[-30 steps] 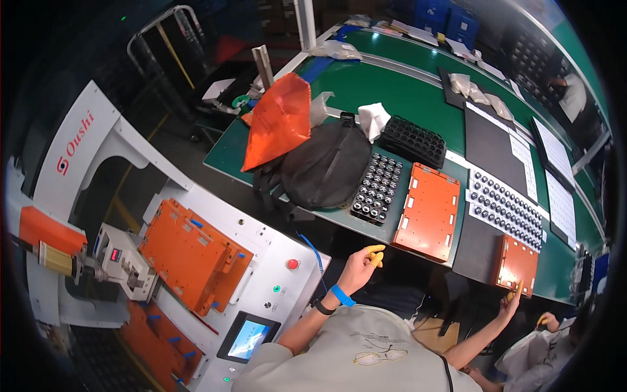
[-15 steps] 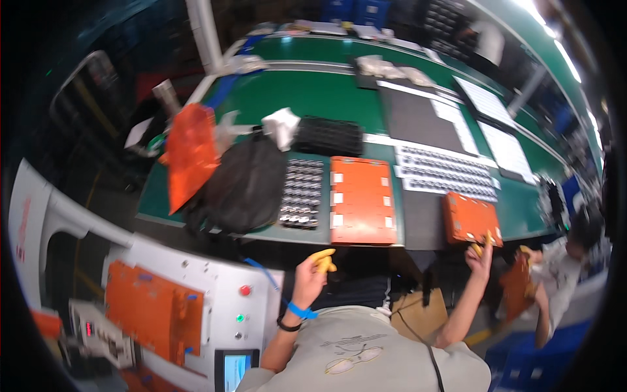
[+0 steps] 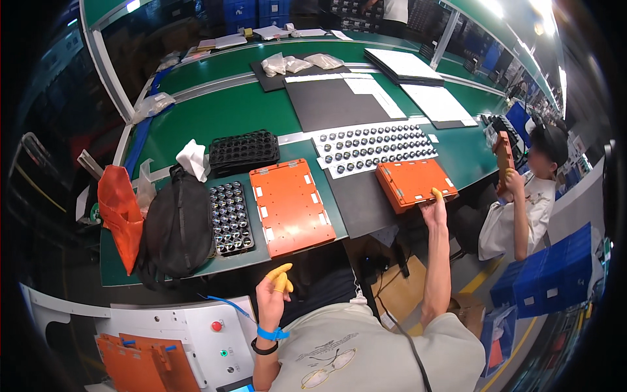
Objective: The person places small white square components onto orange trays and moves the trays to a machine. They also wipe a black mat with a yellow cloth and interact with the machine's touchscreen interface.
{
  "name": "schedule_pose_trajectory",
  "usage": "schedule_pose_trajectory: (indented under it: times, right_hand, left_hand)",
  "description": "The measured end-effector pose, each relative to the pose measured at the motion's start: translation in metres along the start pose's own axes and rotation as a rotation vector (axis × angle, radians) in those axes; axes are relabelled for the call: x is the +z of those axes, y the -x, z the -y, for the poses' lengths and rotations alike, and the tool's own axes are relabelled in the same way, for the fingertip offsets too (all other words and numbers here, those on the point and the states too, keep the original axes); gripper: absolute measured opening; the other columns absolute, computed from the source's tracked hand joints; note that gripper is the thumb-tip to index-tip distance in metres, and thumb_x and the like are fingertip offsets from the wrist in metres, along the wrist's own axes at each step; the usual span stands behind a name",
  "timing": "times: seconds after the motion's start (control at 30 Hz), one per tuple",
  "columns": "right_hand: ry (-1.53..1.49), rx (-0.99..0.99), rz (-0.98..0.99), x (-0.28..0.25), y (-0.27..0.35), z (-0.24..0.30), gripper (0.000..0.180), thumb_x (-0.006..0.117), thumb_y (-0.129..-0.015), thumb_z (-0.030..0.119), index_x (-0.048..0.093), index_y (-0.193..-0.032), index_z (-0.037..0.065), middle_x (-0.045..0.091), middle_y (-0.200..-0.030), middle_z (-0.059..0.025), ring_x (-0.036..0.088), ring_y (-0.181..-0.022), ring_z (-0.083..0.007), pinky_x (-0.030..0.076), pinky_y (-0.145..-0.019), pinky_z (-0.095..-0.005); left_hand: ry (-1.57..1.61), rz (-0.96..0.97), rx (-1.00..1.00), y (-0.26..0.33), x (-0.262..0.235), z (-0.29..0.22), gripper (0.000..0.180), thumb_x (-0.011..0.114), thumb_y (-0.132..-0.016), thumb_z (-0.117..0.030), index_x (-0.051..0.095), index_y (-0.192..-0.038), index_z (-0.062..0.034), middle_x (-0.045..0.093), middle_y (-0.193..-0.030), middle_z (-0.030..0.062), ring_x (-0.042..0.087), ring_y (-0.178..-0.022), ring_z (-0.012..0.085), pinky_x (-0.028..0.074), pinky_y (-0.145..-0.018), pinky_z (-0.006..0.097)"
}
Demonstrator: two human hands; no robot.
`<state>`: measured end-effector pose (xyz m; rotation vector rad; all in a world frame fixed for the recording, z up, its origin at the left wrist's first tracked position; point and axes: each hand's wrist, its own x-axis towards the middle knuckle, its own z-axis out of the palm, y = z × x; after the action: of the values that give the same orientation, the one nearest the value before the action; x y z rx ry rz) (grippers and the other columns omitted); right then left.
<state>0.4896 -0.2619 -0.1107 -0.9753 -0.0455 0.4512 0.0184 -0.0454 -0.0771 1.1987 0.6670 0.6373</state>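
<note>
**Box (image 3: 406, 176) gripped by the right hand (image 3: 434, 208), with the left hand (image 3: 274, 294) unloaded**

The box, orange and shallow, is situated over the near edge of a black mat (image 3: 356, 212) on the green table (image 3: 241, 111); whether it rests there or is raised cannot be told. The right hand is clamped on its near right corner, the yellow-covered thumb on top and the other fingers partly hidden. The left hand hangs before the table edge, fingers loosely bent, yellow-covered tips apart. Beyond that edge lies a larger orange panel (image 3: 292, 212), flanked on the left by a black tray (image 3: 248, 243) of round parts and a black backpack (image 3: 175, 228). Behind the box, white sheets (image 3: 319, 142) bear rows of round dark parts. At right, a co-worker (image 3: 513, 225) holds an orange piece (image 3: 503, 163) upright.
</note>
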Motion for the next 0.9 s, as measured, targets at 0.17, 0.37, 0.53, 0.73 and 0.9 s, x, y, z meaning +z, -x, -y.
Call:
schedule_pose_trajectory:
  times: [0.17,0.37,0.53,0.73,0.9]
  right_hand:
    - [-0.024,-0.140,-0.041,0.034,0.032,0.003,0.035,0.062,-0.092,0.025,0.055,-0.121,0.006,0.062,-0.115,-0.0072,0.063,-0.102,-0.0182,0.052,-0.093,-0.0361]
    - [-0.123,-0.216,0.072,0.088,0.113,0.023,0.025,0.062,-0.092,0.021,0.061,-0.112,0.007,0.067,-0.103,-0.0041,0.065,-0.093,-0.0149,0.055,-0.087,-0.0328]
    - [-0.255,-0.094,0.204,0.154,0.187,0.002,0.035,0.063,-0.092,0.017,0.057,-0.124,0.006,0.064,-0.117,-0.0052,0.064,-0.105,-0.0167,0.054,-0.093,-0.0343]
    - [-0.268,0.243,0.559,0.196,0.236,-0.071,0.032,0.063,-0.089,0.004,0.057,-0.121,0.006,0.065,-0.110,-0.0067,0.064,-0.104,-0.0191,0.052,-0.093,-0.0354]
    - [-0.062,0.291,1.024,0.272,0.292,-0.118,0.027,0.067,-0.089,0.006,0.060,-0.115,0.002,0.063,-0.108,-0.0056,0.061,-0.098,-0.0168,0.049,-0.087,-0.0315]
  left_hand:
    - [0.060,0.130,0.009,-0.004,0.024,-0.021,0.029,0.050,-0.100,-0.012,0.063,-0.122,0.0011,0.061,-0.076,0.0025,0.045,-0.056,0.0038,0.042,-0.054,0.019]
    - [0.055,0.506,-0.071,-0.032,0.076,-0.034,0.038,0.052,-0.099,-0.013,0.053,-0.134,0.0003,0.066,-0.094,0.0072,0.050,-0.066,0.0064,0.045,-0.062,0.020]
    - [0.099,0.845,0.061,-0.039,0.104,-0.031,0.094,0.065,-0.090,-0.049,0.014,-0.154,-0.0047,0.038,-0.147,0.0162,0.047,-0.124,0.0243,0.043,-0.101,0.037]
    - [0.517,0.141,0.294,0.000,0.061,0.001,0.055,0.062,-0.092,-0.027,0.043,-0.139,-0.0052,0.050,-0.139,0.0080,0.050,-0.128,0.0261,0.039,-0.109,0.045]
    - [0.819,-0.358,0.619,0.062,-0.009,-0.045,0.047,0.060,-0.087,-0.021,0.053,-0.131,-0.0066,0.059,-0.127,0.0083,0.057,-0.119,0.0278,0.045,-0.102,0.046]
